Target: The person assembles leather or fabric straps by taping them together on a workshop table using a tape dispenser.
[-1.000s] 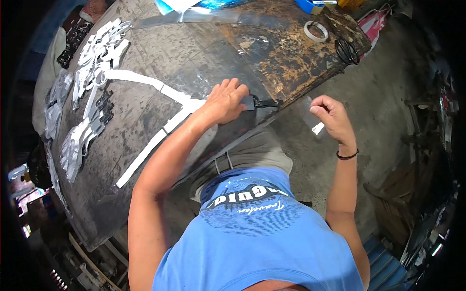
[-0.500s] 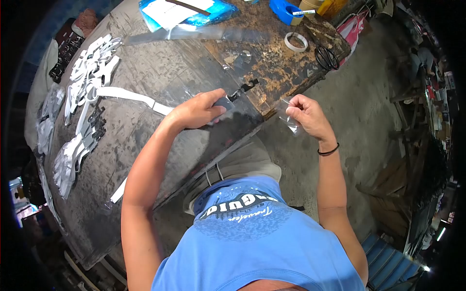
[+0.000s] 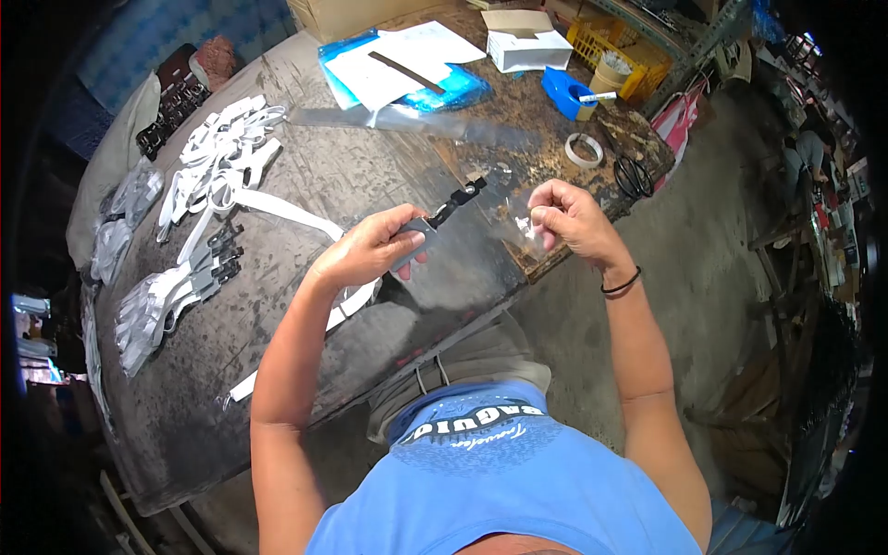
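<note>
My left hand (image 3: pixel 375 248) is closed on the flat grey end (image 3: pixel 422 231) of a strap, thumb on top. A black clip (image 3: pixel 461 200) with some metal sticks out past the fingers, pointing up and right. A white strap (image 3: pixel 291 211) runs from the pile to this hand, and part of it loops below the palm. Over the table's corner, my right hand (image 3: pixel 575 222) pinches a small, crumpled piece of clear plastic (image 3: pixel 524 228) between thumb and fingers. The two hands are apart.
White straps (image 3: pixel 222 139) lie piled at the left, near bundled straps with grey and black ends (image 3: pixel 190 282). A tape roll (image 3: pixel 584 150), scissors (image 3: pixel 634 176), blue tape dispenser (image 3: pixel 566 92), white box (image 3: pixel 527 46) and papers (image 3: pixel 416 55) lie toward the back.
The camera view has shifted, showing more of the table's back. My left hand has tilted, showing more of the grey end and black clip. My right hand still pinches the plastic, now nearer the clip.
</note>
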{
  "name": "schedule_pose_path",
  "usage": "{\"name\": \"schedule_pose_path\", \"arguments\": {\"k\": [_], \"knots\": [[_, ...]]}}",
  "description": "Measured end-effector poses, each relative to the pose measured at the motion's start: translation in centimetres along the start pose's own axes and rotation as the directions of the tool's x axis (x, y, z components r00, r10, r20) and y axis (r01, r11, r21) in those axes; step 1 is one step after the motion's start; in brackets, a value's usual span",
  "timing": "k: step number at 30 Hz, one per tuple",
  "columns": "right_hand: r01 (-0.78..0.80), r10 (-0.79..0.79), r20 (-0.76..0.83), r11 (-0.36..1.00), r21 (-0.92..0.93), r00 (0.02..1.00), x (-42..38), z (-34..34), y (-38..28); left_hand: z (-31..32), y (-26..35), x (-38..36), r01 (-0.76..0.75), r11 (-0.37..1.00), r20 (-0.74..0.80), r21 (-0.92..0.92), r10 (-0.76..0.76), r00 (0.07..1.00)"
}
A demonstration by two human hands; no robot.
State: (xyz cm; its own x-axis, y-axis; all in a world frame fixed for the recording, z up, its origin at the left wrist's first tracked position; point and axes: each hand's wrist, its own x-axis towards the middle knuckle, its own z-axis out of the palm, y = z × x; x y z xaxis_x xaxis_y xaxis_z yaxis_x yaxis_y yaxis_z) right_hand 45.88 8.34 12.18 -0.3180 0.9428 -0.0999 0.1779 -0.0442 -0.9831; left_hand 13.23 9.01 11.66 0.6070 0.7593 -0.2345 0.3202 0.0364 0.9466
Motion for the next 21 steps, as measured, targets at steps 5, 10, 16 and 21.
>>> {"name": "schedule_pose_path", "arguments": {"k": [5,10,16,21], "knots": [[0.081,-0.075,0.043,0.986,-0.146,0.996,1.5,0.1,-1.2,-0.7,0.3,-1.0,-0.047,0.999,-0.012,0.015,0.047,0.999],[0.078,-0.042,0.201,0.982,-0.174,0.979,2.2,-0.4,-2.8,-0.8,0.8,-1.7,-0.05,0.997,-0.018,0.06,0.051,0.999],[0.094,-0.008,0.278,0.95,-0.298,0.96,2.7,-0.5,-4.2,-0.4,2.4,-2.0,-0.03,0.98,-0.033,0.199,0.037,0.999],[0.056,0.043,0.325,0.956,-0.289,0.945,3.2,-0.4,-4.3,-0.2,2.5,-1.9,-0.022,0.979,-0.058,0.201,0.034,0.998]]}}
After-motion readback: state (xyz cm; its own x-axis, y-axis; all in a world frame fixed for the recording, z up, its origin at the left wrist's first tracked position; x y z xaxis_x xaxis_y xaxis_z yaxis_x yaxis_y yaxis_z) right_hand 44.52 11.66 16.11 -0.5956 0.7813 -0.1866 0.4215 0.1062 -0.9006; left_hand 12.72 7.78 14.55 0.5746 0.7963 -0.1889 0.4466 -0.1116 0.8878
